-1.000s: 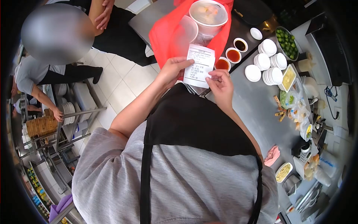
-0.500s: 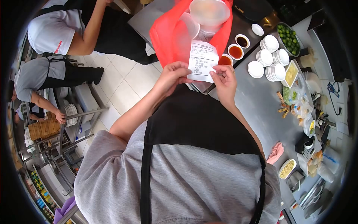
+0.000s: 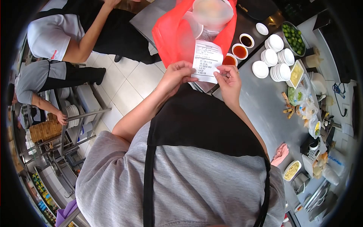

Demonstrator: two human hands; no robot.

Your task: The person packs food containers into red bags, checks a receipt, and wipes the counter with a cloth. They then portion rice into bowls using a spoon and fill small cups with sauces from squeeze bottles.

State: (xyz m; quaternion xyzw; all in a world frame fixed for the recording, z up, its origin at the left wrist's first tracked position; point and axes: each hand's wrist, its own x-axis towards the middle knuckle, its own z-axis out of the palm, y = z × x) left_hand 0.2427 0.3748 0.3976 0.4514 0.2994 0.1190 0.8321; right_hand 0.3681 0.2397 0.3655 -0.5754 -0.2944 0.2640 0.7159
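Observation:
A printed paper receipt (image 3: 208, 60) is stretched between my two hands in front of the black apron. My left hand (image 3: 177, 77) pinches its lower left corner, and my right hand (image 3: 229, 81) pinches the lower right one, thumb on the printed side. Just beyond the receipt, a red plastic bag (image 3: 172, 36) stands with its mouth spread. Inside it is a round lidded tub (image 3: 213, 13) with another pale container (image 3: 194, 24) beside it. Small white cups of dark sauce (image 3: 246, 40) and orange-red sauce (image 3: 240, 51) sit right of the bag.
Stacks of small white dishes (image 3: 280, 72) stand on the steel counter (image 3: 257, 109), near a bowl of green limes (image 3: 293, 38). A pink cloth (image 3: 280, 154) lies farther down. At left are two people (image 3: 53, 38) and a metal rack (image 3: 87, 115) with plates.
Between my fingers the receipt has shifted only slightly, still held by both hands. The nearer person at left has moved an arm, and a second hand shows at the top.

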